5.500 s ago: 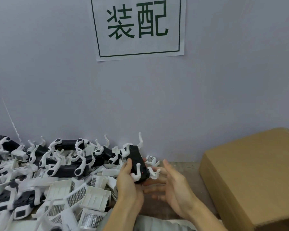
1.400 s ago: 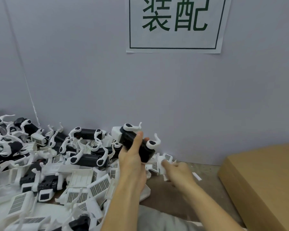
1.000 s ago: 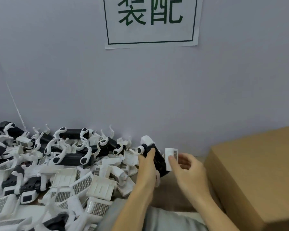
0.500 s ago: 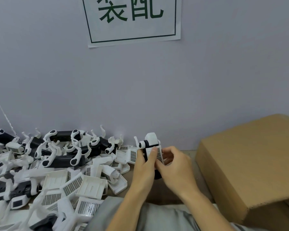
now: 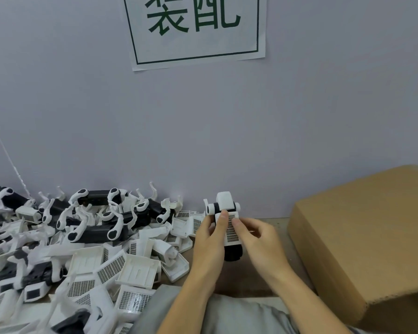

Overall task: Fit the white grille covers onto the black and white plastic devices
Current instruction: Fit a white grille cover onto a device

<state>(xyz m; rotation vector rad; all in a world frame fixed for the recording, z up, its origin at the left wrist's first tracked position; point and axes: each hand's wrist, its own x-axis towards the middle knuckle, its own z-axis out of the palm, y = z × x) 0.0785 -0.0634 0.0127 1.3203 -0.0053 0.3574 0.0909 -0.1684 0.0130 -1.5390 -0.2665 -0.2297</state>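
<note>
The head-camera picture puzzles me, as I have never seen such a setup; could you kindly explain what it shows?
No machine here: a camera on a person's head looks down at their two bare hands. The left hand grips a black and white device, and the right hand presses a white grille cover against it. To the left, the table holds a heap of more devices and loose covers. A cardboard box sits on the right, and a paper sign hangs on the wall.

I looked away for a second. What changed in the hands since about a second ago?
The right hand brought the grille cover from beside the device onto its face, thumbs pressing. The left hand kept holding the device. The parts pile and cardboard box look unchanged.
</note>
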